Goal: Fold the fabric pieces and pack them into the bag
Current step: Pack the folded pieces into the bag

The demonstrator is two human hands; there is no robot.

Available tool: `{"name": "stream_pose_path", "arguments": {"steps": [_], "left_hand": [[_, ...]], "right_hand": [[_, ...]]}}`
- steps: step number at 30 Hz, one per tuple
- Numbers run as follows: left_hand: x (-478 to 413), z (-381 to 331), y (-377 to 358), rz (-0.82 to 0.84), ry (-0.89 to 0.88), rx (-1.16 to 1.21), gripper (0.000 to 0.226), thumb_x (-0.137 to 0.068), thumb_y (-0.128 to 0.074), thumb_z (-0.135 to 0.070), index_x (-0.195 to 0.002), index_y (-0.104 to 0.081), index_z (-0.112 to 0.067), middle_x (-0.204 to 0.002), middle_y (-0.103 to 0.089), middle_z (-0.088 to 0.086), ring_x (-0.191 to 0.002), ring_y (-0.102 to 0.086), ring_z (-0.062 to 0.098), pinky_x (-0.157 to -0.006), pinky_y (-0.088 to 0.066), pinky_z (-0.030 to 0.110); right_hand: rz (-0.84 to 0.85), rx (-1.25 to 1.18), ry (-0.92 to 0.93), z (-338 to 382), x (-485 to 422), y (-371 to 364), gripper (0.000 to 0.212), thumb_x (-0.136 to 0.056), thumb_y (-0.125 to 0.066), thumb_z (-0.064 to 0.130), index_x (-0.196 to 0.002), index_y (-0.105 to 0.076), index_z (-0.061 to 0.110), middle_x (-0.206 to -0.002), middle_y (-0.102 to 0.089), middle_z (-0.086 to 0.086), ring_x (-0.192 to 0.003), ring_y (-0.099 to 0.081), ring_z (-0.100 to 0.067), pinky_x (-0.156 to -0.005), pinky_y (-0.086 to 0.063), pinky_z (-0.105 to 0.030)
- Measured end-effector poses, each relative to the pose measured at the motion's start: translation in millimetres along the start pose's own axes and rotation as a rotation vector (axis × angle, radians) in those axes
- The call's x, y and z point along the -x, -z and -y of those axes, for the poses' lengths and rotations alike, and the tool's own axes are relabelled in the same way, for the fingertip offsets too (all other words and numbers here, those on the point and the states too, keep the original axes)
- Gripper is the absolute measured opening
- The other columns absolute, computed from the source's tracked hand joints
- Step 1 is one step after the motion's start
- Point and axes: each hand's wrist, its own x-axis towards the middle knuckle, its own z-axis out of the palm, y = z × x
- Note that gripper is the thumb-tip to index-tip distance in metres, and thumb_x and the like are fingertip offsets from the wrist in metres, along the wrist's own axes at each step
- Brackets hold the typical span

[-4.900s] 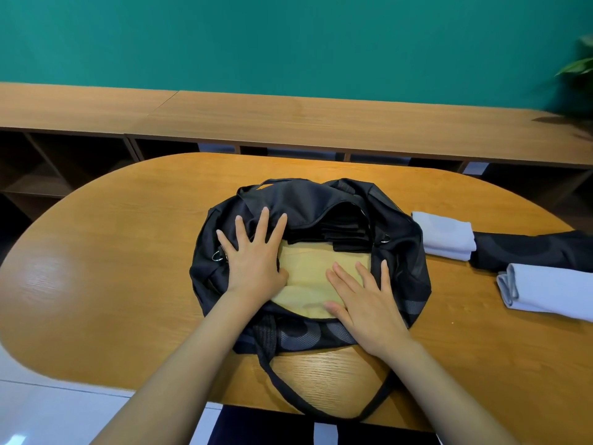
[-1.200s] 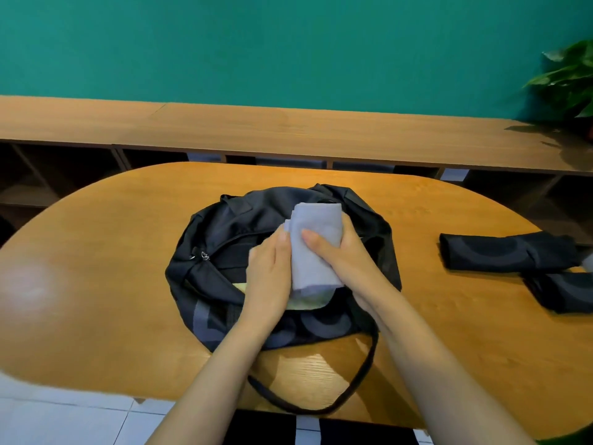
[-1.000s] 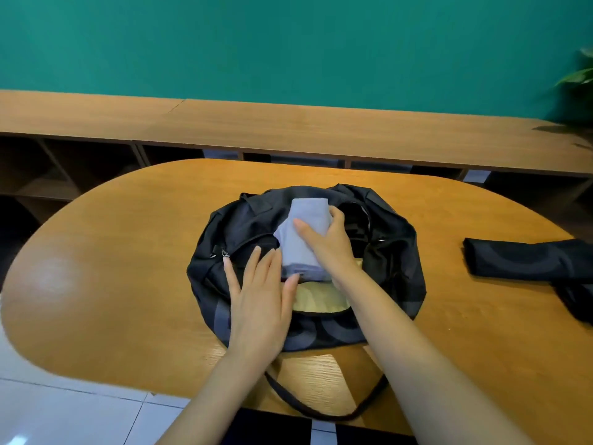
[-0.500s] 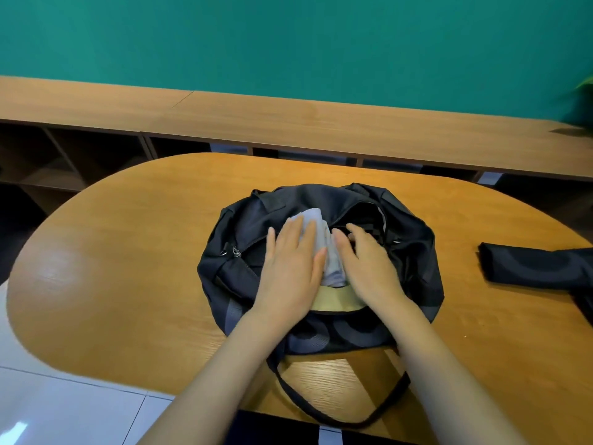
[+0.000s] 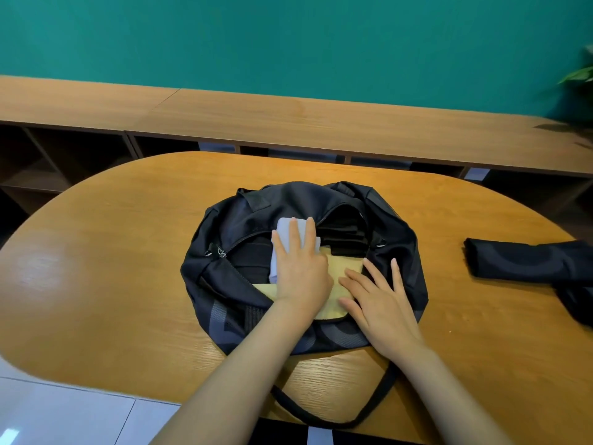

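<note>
Pale folded cloth (image 5: pixel 282 234) is pressed into open bag (image 5: pixel 398 242) by flat left hand (image 5: pixel 300 271); right hand (image 5: pixel 380 303), fingers straight, is laid apparently on yellow cloth (image 5: pixel 345 276).

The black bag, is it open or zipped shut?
Open: the bag gapes, folded cloths show inside, and the left hand presses a pale cloth in.
</note>
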Motion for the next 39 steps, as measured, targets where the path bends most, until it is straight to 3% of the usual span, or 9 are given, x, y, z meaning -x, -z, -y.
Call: {"name": "stream_pose_path", "arguments": {"steps": [6, 9, 12, 19, 24, 29, 33, 36, 39], "left_hand": [[1.3, 12.8, 6.9, 0.11, -0.002, -0.011, 0.037, -0.095, -0.044, -0.046, -0.121, -0.063, -0.028, -0.162, 0.007, 0.01, -0.147, 0.009, 0.041, -0.113, -0.002, 0.066], [-3.1, 20.2, 19.4, 0.165, -0.018, 0.184, 0.064, -0.095, -0.035, -0.065, -0.151, -0.025, -0.035, -0.163, 0.009, 0.008, -0.148, 0.012, 0.037, -0.113, 0.004, 0.063], [-5.7, 22.6, 22.5, 0.009, 0.077, 0.331, 0.067, -0.1, -0.027, -0.058, -0.156, -0.005, -0.027, -0.164, 0.0, 0.005, -0.149, 0.006, 0.033, -0.115, 0.007, 0.058], [2.3, 17.0, -14.6, -0.073, -0.014, 0.059, 0.079, -0.088, -0.045, -0.067, -0.153, -0.026, -0.026, -0.164, 0.002, 0.012, -0.146, 0.007, 0.046, -0.113, -0.004, 0.066], [2.2, 17.3, -14.6, -0.077, -0.008, 0.066, 0.074, -0.088, -0.047, -0.064, -0.151, -0.031, -0.028, -0.164, 0.003, 0.01, -0.147, 0.005, 0.044, -0.112, -0.011, 0.066], [1.8, 17.2, -16.5, -0.071, -0.023, 0.094, 0.073, -0.089, -0.049, -0.061, -0.151, -0.031, -0.028, -0.164, 0.002, 0.009, -0.147, 0.003, 0.043, -0.112, -0.015, 0.062], [-2.3, 14.4, -18.9, -0.063, -0.033, 0.103, 0.074, -0.089, -0.048, -0.061, -0.152, -0.028, -0.027, -0.164, 0.003, 0.009, -0.147, 0.004, 0.042, -0.115, -0.013, 0.06], [-6.4, 8.9, -17.6, -0.044, -0.043, 0.099, 0.075, -0.09, -0.046, -0.061, -0.153, -0.024, -0.027, -0.164, 0.005, 0.008, -0.147, 0.005, 0.043, -0.115, -0.013, 0.059], [-12.9, -4.4, -16.3, -0.05, -0.063, 0.119, 0.075, -0.09, -0.048, -0.06, -0.153, -0.025, -0.026, -0.164, 0.002, 0.009, -0.147, 0.004, 0.043, -0.115, -0.013, 0.059]], "right_hand": [[-0.011, 0.008, -0.017, -0.2, 3.8, -1.9, 0.069, -0.102, -0.008, 0.057, -0.13, -0.062, 0.025, -0.137, -0.058, 0.009, -0.142, -0.037, -0.024, -0.117, -0.003, -0.058], [-0.029, 0.008, -0.019, 0.6, 4.0, -3.1, 0.068, -0.103, -0.01, 0.057, -0.13, -0.062, 0.023, -0.137, -0.058, 0.007, -0.141, -0.037, -0.024, -0.117, -0.004, -0.058], [-0.051, 0.012, -0.015, 1.8, 4.0, -3.6, 0.068, -0.103, -0.011, 0.057, -0.127, -0.064, 0.022, -0.135, -0.06, 0.006, -0.14, -0.04, -0.026, -0.116, -0.007, -0.059], [-0.094, 0.108, 0.039, 1.2, 4.5, 5.2, 0.066, -0.103, -0.016, 0.056, -0.125, -0.066, 0.019, -0.14, -0.057, -0.001, -0.142, -0.037, -0.028, -0.12, -0.002, -0.056], [-0.33, 0.14, -0.201, -18.1, -14.6, 32.9, 0.045, -0.098, -0.043, 0.05, -0.135, -0.057, 0.029, -0.162, -0.019, -0.013, -0.146, -0.009, -0.049, -0.115, 0.007, -0.063], [-0.149, 0.109, -0.479, -36.2, -39.9, 32.2, 0.045, -0.101, -0.04, 0.043, -0.14, -0.053, 0.024, -0.158, -0.029, -0.012, -0.119, -0.058, -0.031, -0.109, 0.009, -0.072], [-0.18, 0.022, -0.447, -48.0, -33.1, 26.9, 0.053, -0.091, -0.058, -0.002, -0.143, -0.046, 0.004, -0.153, -0.039, -0.009, -0.102, -0.067, -0.025, -0.118, 0.008, -0.059], [-0.182, -0.007, -0.476, -58.5, -27.4, 28.0, 0.068, -0.089, -0.05, -0.016, -0.151, -0.032, 0.006, -0.16, -0.026, -0.003, -0.143, -0.031, -0.034, -0.121, 0.008, -0.041], [-0.149, -0.017, -0.55, -70.7, -23.3, 35.4, 0.07, -0.092, -0.048, -0.014, -0.154, -0.026, 0.01, -0.162, -0.019, 0.002, -0.149, 0.003, -0.038, -0.12, -0.011, -0.039]]}}
